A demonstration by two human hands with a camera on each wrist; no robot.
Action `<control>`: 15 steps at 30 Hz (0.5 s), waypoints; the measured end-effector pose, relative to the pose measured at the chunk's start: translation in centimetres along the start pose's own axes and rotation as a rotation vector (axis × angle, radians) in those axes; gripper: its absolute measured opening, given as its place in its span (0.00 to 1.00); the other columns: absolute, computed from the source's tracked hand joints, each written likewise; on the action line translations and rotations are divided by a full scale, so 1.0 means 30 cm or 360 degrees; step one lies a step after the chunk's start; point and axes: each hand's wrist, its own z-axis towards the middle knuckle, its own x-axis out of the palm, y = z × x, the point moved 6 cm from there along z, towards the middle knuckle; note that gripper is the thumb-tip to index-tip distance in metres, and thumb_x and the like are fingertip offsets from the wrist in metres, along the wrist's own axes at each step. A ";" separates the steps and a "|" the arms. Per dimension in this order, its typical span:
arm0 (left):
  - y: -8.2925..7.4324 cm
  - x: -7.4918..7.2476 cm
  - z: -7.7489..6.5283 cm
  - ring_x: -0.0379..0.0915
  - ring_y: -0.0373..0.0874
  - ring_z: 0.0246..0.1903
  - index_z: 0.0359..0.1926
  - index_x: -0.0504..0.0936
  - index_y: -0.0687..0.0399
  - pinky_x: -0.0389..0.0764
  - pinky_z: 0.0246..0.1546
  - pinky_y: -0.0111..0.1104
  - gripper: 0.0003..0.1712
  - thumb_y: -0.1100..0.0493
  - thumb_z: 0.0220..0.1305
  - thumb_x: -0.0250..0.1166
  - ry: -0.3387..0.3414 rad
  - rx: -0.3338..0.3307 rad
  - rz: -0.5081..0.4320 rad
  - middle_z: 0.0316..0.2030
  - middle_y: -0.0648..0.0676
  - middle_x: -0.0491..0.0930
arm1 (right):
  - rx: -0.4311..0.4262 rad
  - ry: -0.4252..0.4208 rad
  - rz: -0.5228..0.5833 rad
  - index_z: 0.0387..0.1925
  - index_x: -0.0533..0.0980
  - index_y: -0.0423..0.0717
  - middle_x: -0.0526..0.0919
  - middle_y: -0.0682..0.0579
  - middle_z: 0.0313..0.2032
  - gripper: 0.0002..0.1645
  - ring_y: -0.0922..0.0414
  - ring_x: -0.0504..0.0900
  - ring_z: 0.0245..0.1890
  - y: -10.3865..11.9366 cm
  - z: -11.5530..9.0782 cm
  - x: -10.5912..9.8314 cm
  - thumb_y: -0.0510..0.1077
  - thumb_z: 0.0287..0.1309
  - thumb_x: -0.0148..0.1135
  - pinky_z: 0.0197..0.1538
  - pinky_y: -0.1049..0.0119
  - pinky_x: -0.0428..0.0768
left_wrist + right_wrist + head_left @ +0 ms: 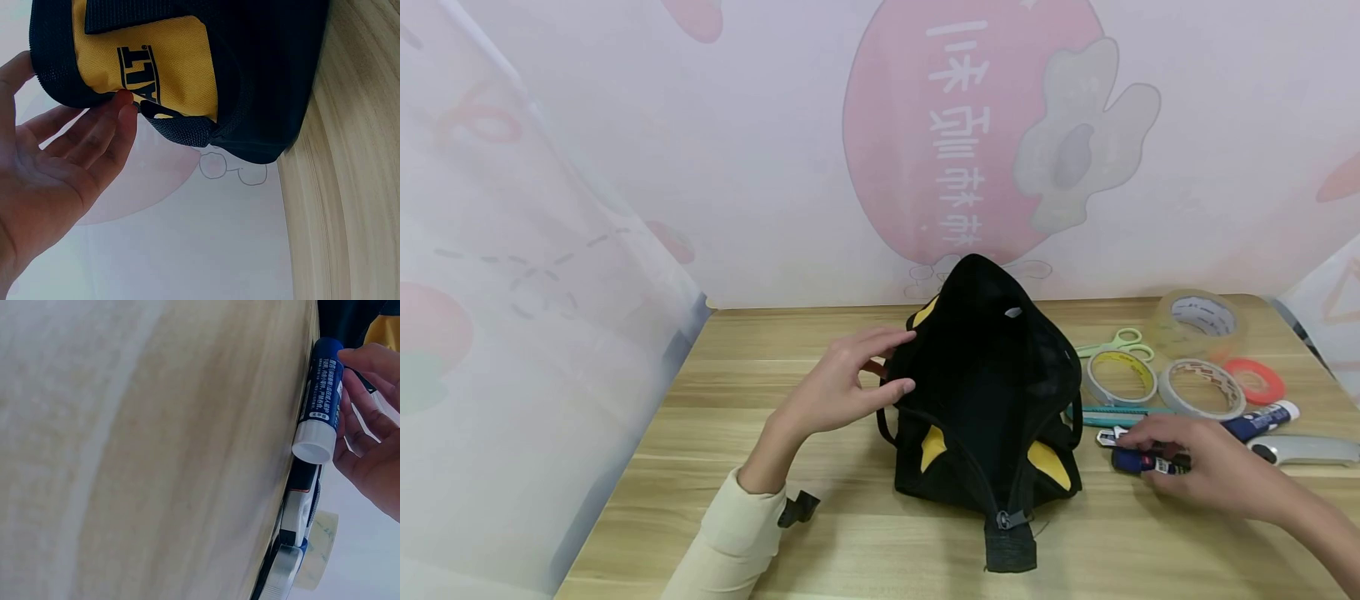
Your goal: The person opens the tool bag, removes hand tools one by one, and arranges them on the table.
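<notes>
A black bag with yellow panels [973,492] stands on the table with its zipped mouth spread wide. At the left side of its mouth is my left hand [853,379], thumb and fingers spread. In the left wrist view, fingertips of the left hand [75,147] touch the yellow side panel [172,59] by a black strap [184,130]. To the right of the bag, my right hand [1210,467] holds a dark blue glue stick [1131,461] low over the table. The right wrist view shows its white end [314,442], with the thumb on the blue part.
Right of the bag lie green scissors [1116,343], tape rolls [1202,408], clear tape [1198,342], a red ring [1266,381], a teal cutter [1112,417], another glue stick [1262,419] and a grey utility knife [1315,450]. A black scrap [799,508] is beside the left sleeve.
</notes>
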 end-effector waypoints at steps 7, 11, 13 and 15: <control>0.002 -0.004 -0.005 0.80 0.53 0.65 0.75 0.75 0.60 0.91 0.54 0.37 0.33 0.57 0.73 0.70 -0.0012 -0.0018 0.0001 0.71 0.60 0.78 | 0.0088 0.0000 0.0061 0.50 0.88 0.56 0.90 0.53 0.47 0.28 0.76 0.82 0.40 -0.004 -0.004 -0.014 0.37 0.45 0.87 0.37 0.72 0.86; 0.009 -0.003 -0.007 0.81 0.53 0.63 0.77 0.73 0.58 0.91 0.55 0.39 0.34 0.56 0.75 0.69 -0.0012 -0.0056 0.0004 0.72 0.59 0.77 | 0.0131 -0.0053 -0.0013 0.50 0.88 0.58 0.91 0.56 0.47 0.27 0.75 0.83 0.42 -0.010 -0.011 -0.037 0.38 0.48 0.86 0.37 0.72 0.86; 0.013 -0.005 -0.008 0.83 0.53 0.62 0.77 0.72 0.57 0.90 0.56 0.40 0.34 0.56 0.75 0.69 -0.0015 -0.0088 0.0005 0.73 0.58 0.77 | 0.0151 -0.0076 -0.0057 0.51 0.87 0.58 0.91 0.57 0.46 0.26 0.75 0.82 0.42 -0.015 -0.015 -0.051 0.39 0.49 0.85 0.37 0.71 0.86; 0.015 -0.010 -0.008 0.83 0.53 0.61 0.78 0.71 0.56 0.90 0.57 0.42 0.34 0.55 0.76 0.68 -0.0019 -0.0110 -0.0008 0.74 0.57 0.76 | 0.0168 -0.0115 -0.0062 0.52 0.87 0.55 0.91 0.55 0.46 0.26 0.74 0.83 0.41 -0.019 -0.019 -0.066 0.38 0.50 0.85 0.37 0.71 0.86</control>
